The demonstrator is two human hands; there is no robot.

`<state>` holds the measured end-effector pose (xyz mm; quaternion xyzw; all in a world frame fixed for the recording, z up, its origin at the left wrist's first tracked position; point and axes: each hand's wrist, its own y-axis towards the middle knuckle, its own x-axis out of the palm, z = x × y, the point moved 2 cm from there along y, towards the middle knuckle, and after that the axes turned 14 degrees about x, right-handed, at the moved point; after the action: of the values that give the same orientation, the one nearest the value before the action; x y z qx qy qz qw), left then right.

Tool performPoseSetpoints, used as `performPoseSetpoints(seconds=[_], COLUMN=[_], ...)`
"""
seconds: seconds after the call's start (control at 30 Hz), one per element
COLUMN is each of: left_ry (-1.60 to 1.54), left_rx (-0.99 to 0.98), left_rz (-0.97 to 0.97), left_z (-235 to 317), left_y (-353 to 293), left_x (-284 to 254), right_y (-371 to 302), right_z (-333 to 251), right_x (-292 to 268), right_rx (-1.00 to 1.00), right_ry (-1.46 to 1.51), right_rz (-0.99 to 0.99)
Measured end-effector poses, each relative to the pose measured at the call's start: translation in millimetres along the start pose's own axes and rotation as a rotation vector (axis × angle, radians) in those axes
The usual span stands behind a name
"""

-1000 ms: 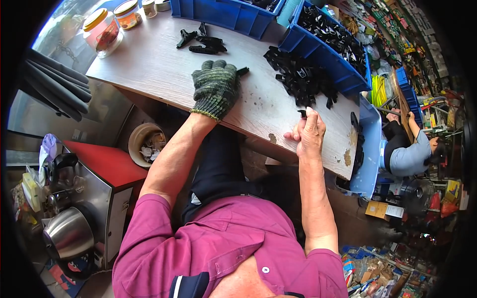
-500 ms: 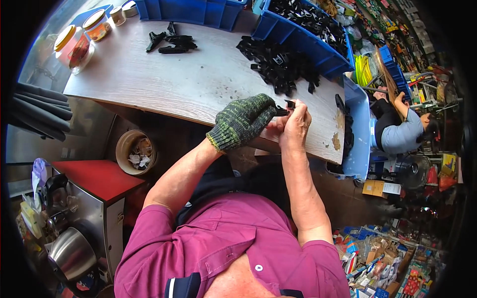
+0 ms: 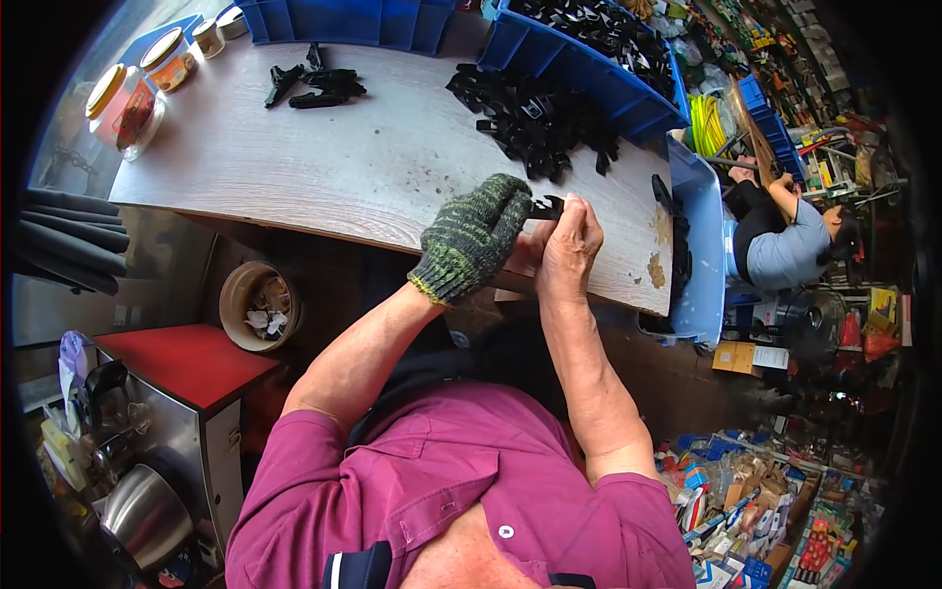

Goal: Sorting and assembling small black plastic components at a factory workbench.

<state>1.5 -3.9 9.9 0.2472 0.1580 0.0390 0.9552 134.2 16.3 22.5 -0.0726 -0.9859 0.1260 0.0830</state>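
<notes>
My left hand (image 3: 474,234), in a dark green and black knitted glove, is closed around one end of a small black plastic clamp piece (image 3: 546,208). The bare fingers of my right hand (image 3: 569,253) pinch the other end. Both hands meet over the near edge of the pale wood-grain table (image 3: 392,147); the grips partly hide the piece. Just beyond them lies a loose heap of black plastic pieces (image 3: 540,123). Farther left on the tabletop rests a small group of black plastic clamps (image 3: 319,88).
Blue bins (image 3: 343,22) line the far edge; another blue bin (image 3: 589,74) brims with black parts. A light-blue tub (image 3: 702,245) stands at the table's right end. Jars (image 3: 123,108) sit far left, above a waste bucket (image 3: 260,304). Another person (image 3: 785,236) sits at right.
My hands have drawn closer together around the black piece, and my right hand has turned slightly inward. The whole view has shifted a little, so the table appears farther left.
</notes>
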Motion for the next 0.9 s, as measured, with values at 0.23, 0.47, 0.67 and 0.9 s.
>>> performPoseSetpoints(seconds=[0.23, 0.47, 0.67, 0.9], left_ry=[-0.005, 0.050, 0.842, 1.134], left_rx=[-0.017, 0.064, 0.140, -0.091], left_rz=[0.076, 0.016, 0.324, 0.066], left_z=[14, 15, -54, -63], left_y=[2, 1, 27, 25], left_x=[23, 20, -113, -196], right_y=[13, 17, 28, 79], right_z=[14, 9, -21, -57], right_x=[-15, -19, -43, -127], right_rx=[-0.056, -0.086, 0.177, 0.053], right_ry=[-0.093, -0.077, 0.139, 0.199], right_rz=[-0.006, -0.031, 0.198, 0.653])
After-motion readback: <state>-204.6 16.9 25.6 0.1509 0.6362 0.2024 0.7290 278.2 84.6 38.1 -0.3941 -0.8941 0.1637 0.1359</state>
